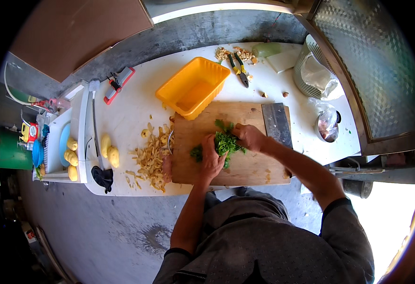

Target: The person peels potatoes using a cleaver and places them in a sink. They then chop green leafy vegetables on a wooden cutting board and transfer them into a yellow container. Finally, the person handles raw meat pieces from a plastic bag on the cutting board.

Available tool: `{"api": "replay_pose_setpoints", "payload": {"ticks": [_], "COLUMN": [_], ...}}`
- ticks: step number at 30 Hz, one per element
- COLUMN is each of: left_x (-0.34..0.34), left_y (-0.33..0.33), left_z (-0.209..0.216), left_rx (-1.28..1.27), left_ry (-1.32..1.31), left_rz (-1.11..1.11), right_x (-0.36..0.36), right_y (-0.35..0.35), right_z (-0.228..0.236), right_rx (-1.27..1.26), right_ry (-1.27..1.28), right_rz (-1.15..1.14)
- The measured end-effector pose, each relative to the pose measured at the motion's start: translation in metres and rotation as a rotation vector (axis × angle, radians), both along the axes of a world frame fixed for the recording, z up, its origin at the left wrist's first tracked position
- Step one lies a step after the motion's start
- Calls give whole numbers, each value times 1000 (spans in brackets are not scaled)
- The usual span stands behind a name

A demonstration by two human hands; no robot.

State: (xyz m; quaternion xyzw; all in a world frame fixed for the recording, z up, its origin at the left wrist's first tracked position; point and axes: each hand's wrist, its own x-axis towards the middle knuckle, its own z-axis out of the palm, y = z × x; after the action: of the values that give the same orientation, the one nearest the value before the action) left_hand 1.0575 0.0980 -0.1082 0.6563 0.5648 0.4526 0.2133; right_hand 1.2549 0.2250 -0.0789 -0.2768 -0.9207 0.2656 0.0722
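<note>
Presently, the left hand point(212, 156) is closed around one side of a bunch of green herbs point(225, 143), with its fingers curled over the leaves. The right hand point(249, 137) comes to the bunch from the other side, its fingers bent and touching the leaves; whether they pinch some of them, I cannot tell. The bunch is near the middle of the wooden board point(245, 173), and a few leaves stick out past the left hand, toward the board's left edge.

To handle it well, I think, one should press the loose sprigs into one compact bundle — firmly enough that nothing slips, but gently, so the leaves do not bruise. It seems wise to gather also the leaves at the left before the grip is fixed.

The cleaver point(277, 124) lies flat by the board's right edge, toward its far corner, apart from both hands — a safe place while the fingers work. At the far left corner of the board, the yellow basin point(193, 94) overlaps the wood slightly. Beyond the board's left edge, peelings point(151, 158) spread to the near edge of the white table point(136, 106), so the leaves should better stay away from there.
</note>
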Motion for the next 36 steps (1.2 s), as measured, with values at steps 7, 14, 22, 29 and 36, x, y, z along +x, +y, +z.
{"api": "replay_pose_setpoints", "payload": {"ticks": [7, 14, 22, 29, 36], "left_x": [6, 28, 60, 67, 57], "left_y": [13, 31, 42, 46, 59], "left_z": [-8, -1, 26, 25, 47], "left_rx": [-21, -72, -199, -128, -146], "left_ry": [-137, 61, 390, 369, 528], "left_rz": [7, 31, 79, 17, -248], "right_x": [-36, 19, 31, 33, 61], "right_y": [-63, -68, -70, -77, -84], "right_z": [-12, -17, -23, -28, 14], "right_rx": [-234, -450, -164, -301, -788], "right_ry": [374, 421, 265, 397, 541], "right_rz": [-608, -608, -740, -781, -751]}}
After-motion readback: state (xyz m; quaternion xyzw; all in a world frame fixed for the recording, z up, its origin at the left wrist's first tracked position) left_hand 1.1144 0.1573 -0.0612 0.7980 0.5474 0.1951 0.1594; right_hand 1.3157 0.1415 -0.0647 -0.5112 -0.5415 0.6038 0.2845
